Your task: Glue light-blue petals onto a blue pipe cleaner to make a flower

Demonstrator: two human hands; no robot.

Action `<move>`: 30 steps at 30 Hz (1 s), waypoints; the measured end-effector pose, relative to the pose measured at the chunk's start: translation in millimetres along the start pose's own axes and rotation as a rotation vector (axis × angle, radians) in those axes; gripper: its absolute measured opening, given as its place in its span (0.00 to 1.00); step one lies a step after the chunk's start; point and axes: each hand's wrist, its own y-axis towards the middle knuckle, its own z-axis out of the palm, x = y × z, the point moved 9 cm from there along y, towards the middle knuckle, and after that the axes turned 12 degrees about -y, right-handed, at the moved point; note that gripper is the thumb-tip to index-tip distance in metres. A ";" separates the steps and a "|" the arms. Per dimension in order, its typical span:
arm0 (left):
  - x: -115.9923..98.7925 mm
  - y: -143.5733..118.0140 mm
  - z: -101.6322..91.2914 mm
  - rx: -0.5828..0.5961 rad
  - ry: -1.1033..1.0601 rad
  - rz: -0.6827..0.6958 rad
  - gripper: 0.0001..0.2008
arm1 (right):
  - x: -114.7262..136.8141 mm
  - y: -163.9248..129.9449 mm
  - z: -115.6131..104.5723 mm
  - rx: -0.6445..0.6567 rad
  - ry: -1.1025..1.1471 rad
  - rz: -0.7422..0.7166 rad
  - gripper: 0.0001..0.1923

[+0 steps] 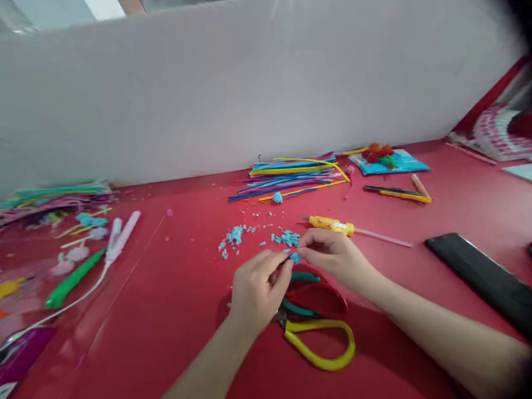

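Above the red table, my left hand (261, 285) is closed in a pinch on a small light-blue piece (295, 257) with a dark tip by the thumb. From the other side, the fingertips of my right hand (332, 252) pinch the same piece. Scissors (322, 344) with yellow and red handles lie under my hands, their blades mostly hidden by the left one. Just beyond are two small heaps of light-blue bits (235, 235), the right one close to my right fingers. A yellow-handled screwdriver-like tool (330, 224) lies behind my right hand.
Pipe cleaners (291, 176) in several colours lie along the white wall (233, 94). Black-and-yellow tweezers (399, 193) and a black flat case (477, 274) are at right. At left lie a pink corded tool (122, 237), a green-handled tool (75, 280) and more pipe cleaners (58, 197).
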 end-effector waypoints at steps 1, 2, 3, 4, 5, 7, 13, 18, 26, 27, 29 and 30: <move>-0.7 -1.2 -0.6 0.002 0.010 0.003 0.09 | 0.2 -0.5 -0.2 0.004 -0.001 -0.001 0.04; -1.3 -2.3 -1.2 0.003 0.018 0.004 0.09 | 0.5 -0.9 -0.4 0.010 -0.001 -0.002 0.04; -1.7 -3.2 -1.6 0.005 0.024 0.005 0.09 | 0.7 -1.2 -0.4 0.016 0.000 -0.004 0.04; -2.0 -3.8 -1.8 0.007 0.029 0.003 0.09 | 1.0 -1.3 -0.3 0.024 0.002 -0.005 0.04; -2.3 -4.1 -1.9 0.008 0.033 0.002 0.09 | 1.3 -1.3 -0.1 0.033 0.005 -0.006 0.04; -2.1 -3.9 -1.8 0.013 0.033 -0.008 0.09 | 1.9 -0.9 0.3 0.052 0.013 -0.010 0.05; 6.6 -2.7 -1.5 0.024 -0.131 -0.137 0.09 | 0.3 1.0 -2.9 0.083 0.084 -0.017 0.07; 27.1 -6.0 1.7 -0.008 -0.482 -0.416 0.11 | 5.8 -0.9 -10.4 -0.002 0.078 -0.072 0.05; 36.7 -8.7 8.2 -0.018 -0.702 -0.554 0.11 | 13.0 -5.8 -3.1 -0.035 -0.047 -0.087 0.03; 36.5 -8.9 8.8 -0.013 -0.698 -0.554 0.11 | 11.7 -5.7 -2.5 -0.031 -0.040 -0.076 0.03; 35.7 -9.0 9.8 -0.007 -0.691 -0.556 0.11 | 10.8 -5.8 -2.4 -0.030 -0.029 -0.070 0.03; 35.2 -8.8 10.1 -0.007 -0.691 -0.558 0.11 | 11.4 -6.0 -2.8 -0.033 -0.032 -0.079 0.03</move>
